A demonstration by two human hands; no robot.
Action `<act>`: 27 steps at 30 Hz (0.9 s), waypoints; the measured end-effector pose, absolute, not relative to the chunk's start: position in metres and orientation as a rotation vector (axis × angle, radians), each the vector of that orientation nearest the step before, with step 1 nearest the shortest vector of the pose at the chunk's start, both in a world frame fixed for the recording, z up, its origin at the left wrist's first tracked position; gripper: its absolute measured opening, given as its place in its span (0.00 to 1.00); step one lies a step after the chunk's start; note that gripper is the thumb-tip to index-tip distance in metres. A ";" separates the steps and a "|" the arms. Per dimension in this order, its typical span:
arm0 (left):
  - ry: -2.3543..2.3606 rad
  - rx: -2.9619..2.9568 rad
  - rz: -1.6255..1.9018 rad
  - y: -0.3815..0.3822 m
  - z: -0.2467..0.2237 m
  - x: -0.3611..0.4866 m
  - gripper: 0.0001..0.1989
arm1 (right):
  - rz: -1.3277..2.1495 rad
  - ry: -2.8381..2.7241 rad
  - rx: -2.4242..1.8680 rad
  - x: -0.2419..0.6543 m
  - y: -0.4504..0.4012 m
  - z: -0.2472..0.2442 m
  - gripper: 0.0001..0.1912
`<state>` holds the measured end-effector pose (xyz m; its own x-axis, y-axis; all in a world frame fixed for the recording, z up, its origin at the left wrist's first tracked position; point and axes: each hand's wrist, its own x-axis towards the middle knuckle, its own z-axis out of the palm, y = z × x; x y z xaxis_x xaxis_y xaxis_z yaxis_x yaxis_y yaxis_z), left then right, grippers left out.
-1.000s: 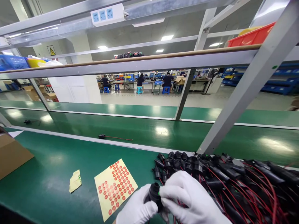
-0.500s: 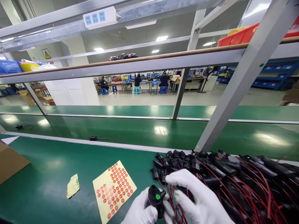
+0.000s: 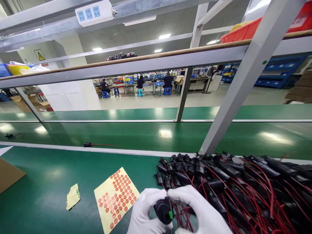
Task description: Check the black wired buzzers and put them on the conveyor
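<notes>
A small black pump-like cylinder (image 3: pixel 162 212) with a green dot on its side nozzle is in my left hand (image 3: pixel 146 211), whose white-gloved fingers and thumb wrap round it. My right hand (image 3: pixel 202 208), also gloved in white, arches beside it with thumb and forefinger apart. Its forefinger tip meets the left fingertips at the cylinder's far edge. Red and black wires (image 3: pixel 181 216) show between the right thumb and forefinger. Left of my hands lies a pale yellow sheet (image 3: pixel 117 198) with rows of round red stickers.
A large heap of similar black parts (image 3: pixel 234 182) with wires covers the right side. A crumpled yellow scrap (image 3: pixel 73 196) and a cardboard piece (image 3: pixel 11 175) lie left. One wired part (image 3: pixel 87 144) sits by the white rail. A slanted grey post (image 3: pixel 234 100) rises behind the heap.
My left hand has tipped the cylinder, so its green dot now sits lower and further right. My right hand has moved left until its forefinger reaches it. The camera view has shifted slightly.
</notes>
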<state>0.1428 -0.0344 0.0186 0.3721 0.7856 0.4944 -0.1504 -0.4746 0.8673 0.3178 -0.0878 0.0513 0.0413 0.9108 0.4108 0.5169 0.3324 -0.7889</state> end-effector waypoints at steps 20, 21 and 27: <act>0.313 0.458 0.746 0.010 0.059 0.142 0.20 | 0.895 -1.467 -1.291 0.356 -0.059 0.035 0.25; 0.331 0.501 0.808 0.024 0.068 0.145 0.16 | 0.894 -1.438 -1.304 0.357 -0.060 0.038 0.25; 0.445 0.665 1.258 0.176 0.125 0.166 0.10 | 0.747 -1.345 -1.485 0.373 -0.068 0.043 0.24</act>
